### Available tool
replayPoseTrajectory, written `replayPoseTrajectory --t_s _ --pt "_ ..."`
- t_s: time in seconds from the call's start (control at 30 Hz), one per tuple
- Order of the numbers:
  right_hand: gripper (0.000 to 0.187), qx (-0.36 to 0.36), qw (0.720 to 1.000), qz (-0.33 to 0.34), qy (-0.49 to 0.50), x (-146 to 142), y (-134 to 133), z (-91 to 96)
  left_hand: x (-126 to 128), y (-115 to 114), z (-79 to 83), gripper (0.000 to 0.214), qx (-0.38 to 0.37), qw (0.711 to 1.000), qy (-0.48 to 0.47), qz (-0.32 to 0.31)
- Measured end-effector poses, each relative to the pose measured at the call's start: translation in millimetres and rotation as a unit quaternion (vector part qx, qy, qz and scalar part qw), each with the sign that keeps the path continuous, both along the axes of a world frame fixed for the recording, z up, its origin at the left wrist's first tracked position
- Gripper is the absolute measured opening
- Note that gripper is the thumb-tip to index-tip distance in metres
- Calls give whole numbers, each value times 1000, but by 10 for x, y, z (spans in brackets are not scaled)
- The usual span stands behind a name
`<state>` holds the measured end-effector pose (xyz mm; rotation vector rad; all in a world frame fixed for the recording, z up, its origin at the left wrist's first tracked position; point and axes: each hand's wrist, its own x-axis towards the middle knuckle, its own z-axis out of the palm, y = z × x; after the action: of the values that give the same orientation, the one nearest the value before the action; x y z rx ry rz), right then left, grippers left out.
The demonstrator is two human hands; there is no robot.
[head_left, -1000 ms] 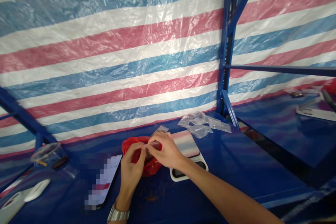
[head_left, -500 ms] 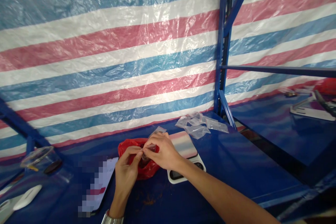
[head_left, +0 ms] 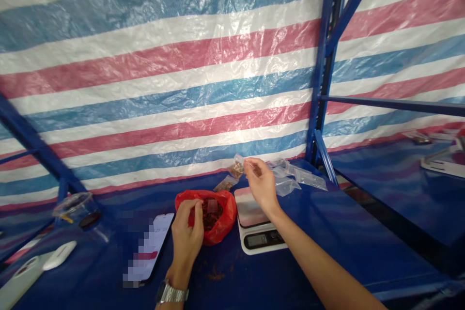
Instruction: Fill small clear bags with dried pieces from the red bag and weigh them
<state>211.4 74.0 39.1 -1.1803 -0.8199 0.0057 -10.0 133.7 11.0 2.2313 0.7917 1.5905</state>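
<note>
My right hand pinches a small clear zip bag with tan and brown bits inside, raised behind the scale. Below it, another small filled zip bag lies on the blue tabletop. My left hand is over the left side of an open red plastic bag, fingers curled and tips close together; whether they hold anything is unclear. Dark reddish-brown dried pieces fill the red bag, with a small clear piece of plastic on top. A white digital scale stands right of it, partly under my right hand and forearm.
Several clear zip bags lie behind the scale, near the blue post. A phone, a clear plastic cup with dark contents, and a white-grey device are on the left. Brown crumbs dot the front.
My hands have come apart. The right one has moved up and right with the small bag, while the left stays by the red bag. The camera view has shifted slightly.
</note>
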Motion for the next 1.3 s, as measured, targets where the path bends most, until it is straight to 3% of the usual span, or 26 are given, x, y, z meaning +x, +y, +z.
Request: replayPoseTrajectory --t_s 0.1,0.23,0.4,0.57,0.63,0.73,0.8,0.9,0.97,1.03,1.1,1.17,1.3 --pt "25 -36 998 14 -49 4 12 -58 -9 12 -25 20 1 1000 16 6" --pt "22 -151 976 68 -144 -46 -2 -115 -24 30 -42 19 10 1000 22 14" --pt "25 -279 934 -59 -216 197 -120 -82 -19 28 -40 18 12 1000 23 11" --pt "36 -425 837 -233 -254 556 -282 -115 -17 27 -37 18 23 999 26 11" --pt "39 -456 814 -265 -243 652 -327 -141 -16 32 -35 18 30 999 29 10" --pt "39 -484 812 -255 -206 747 -365 -144 -13 34 -32 17 36 999 30 7" --pt "40 -463 833 -246 -176 758 -364 -106 -11 26 -32 16 40 999 30 3" --pt "36 -327 902 -224 -171 624 -311 -3 -4 0 -36 13 53 998 33 -5" --pt "31 -204 945 -164 -194 405 -256 63 5 -24 -42 9 58 998 38 -4" --pt "27 -112 965 -69 -225 106 -210 97 18 -43 -49 21 58 997 47 7" --pt "24 -73 963 40 -258 -213 -190 88 31 -50 -56 47 65 996 60 23" --pt "23 -75 943 136 -296 -483 -197 49 36 -45 -65 67 89 993 72 33" --pt "23 -124 922 215 -297 -732 -221 -40 28 -19 -77 68 138 983 124 15"
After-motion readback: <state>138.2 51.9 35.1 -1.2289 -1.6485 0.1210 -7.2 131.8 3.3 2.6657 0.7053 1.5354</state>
